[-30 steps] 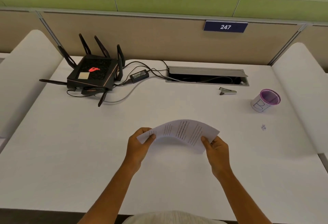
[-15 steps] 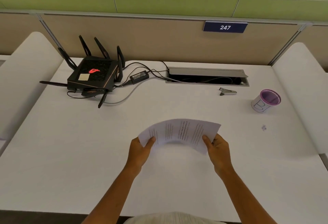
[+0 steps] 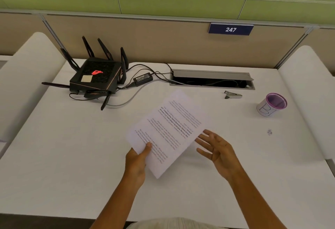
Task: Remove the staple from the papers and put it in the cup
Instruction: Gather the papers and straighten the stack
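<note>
The printed papers (image 3: pixel 168 130) are held above the white desk (image 3: pixel 72 156), turned diagonally with the long side running up to the right. My left hand (image 3: pixel 138 159) grips their near left edge, thumb on top. Just right of the papers, my right hand (image 3: pixel 215 149) hovers open with fingers spread, holding nothing. A metal staple remover (image 3: pixel 232 95) lies near the cable slot. The cup (image 3: pixel 272 104), white with a purple rim, stands at the far right. The staple itself is too small to make out.
A black router (image 3: pixel 96 78) with antennas, a power brick (image 3: pixel 143 79) and cables occupy the back left. An open cable slot (image 3: pixel 212 81) sits at the back centre. A small purple mark (image 3: pixel 269 132) is on the desk near the cup. White dividers flank both sides.
My right hand has let go of the papers and opened. The papers have flattened out from a bowed shape and swung diagonally, now held by my left hand alone.
</note>
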